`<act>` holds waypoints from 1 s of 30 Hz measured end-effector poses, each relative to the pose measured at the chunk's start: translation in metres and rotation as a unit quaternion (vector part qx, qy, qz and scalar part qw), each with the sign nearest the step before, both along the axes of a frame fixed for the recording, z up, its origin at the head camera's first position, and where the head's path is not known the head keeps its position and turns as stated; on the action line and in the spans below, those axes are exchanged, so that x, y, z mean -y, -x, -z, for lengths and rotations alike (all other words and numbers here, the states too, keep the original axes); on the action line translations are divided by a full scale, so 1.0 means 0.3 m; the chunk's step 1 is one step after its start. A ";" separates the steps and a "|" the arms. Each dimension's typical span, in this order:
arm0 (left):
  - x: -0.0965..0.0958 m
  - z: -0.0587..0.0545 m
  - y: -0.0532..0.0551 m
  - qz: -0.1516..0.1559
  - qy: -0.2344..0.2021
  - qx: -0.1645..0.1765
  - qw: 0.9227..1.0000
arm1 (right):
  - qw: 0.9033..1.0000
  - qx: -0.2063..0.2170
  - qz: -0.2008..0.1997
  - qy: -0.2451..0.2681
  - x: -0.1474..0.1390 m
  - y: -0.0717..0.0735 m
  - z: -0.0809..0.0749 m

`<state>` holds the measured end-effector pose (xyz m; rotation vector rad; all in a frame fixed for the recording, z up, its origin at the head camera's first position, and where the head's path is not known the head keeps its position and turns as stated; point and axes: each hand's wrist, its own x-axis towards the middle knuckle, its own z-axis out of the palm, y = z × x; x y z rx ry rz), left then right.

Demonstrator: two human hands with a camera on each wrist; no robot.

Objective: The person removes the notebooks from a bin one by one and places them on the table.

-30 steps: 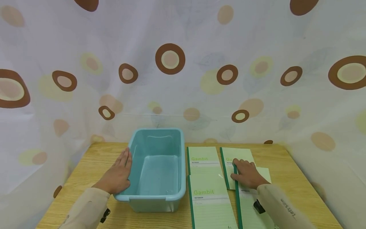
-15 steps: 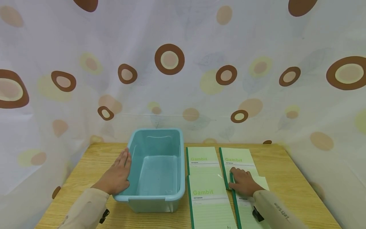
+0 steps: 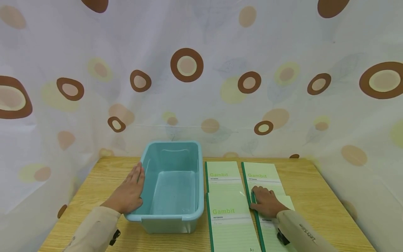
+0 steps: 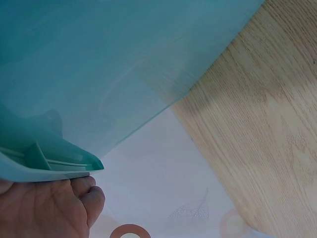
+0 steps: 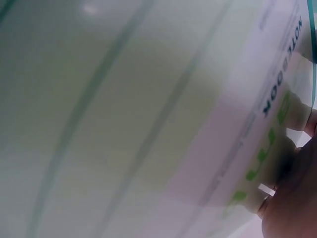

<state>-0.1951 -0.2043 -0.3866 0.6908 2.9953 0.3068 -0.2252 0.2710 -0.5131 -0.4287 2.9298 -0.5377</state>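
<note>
Four fingers of my right hand [image 3: 267,203] curl over the top left corner of a pale green notebook [image 3: 271,238], with the thumb at its dark green spine. In the right wrist view this notebook's cover [image 5: 163,124] fills most of the picture, and the fingers show at its far edge. My left hand [image 3: 127,190] rests along the left rim of a light blue plastic bin [image 3: 200,185], its fingers straight. The left wrist view shows that hand [image 4: 49,208] against the outer lip of the bin [image 4: 59,174].
Other Gambit notebooks lie just right of the bin: one in front [image 3: 233,227], one behind it [image 3: 221,168] and one at the back right [image 3: 262,170], partly overlapped by the held one. A patterned curtain [image 3: 201,105] hangs behind the wooden table [image 3: 327,210].
The right hand has moved the notebook a little left and towards the person, uncovering more of the back right notebook. The left hand and the bin have stayed in place.
</note>
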 end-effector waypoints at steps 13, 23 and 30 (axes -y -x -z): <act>-0.006 -0.005 0.007 0.001 -0.001 0.004 1.000 | 0.997 -0.081 0.010 0.012 -0.003 -0.037 -0.040; 0.003 0.002 -0.003 -0.002 -0.026 -0.011 1.000 | 0.994 -0.093 0.024 0.045 -0.007 -0.079 -0.097; 0.008 -0.005 -0.011 -0.032 -0.033 -0.040 0.998 | 0.994 -0.084 0.035 0.054 0.034 -0.106 -0.177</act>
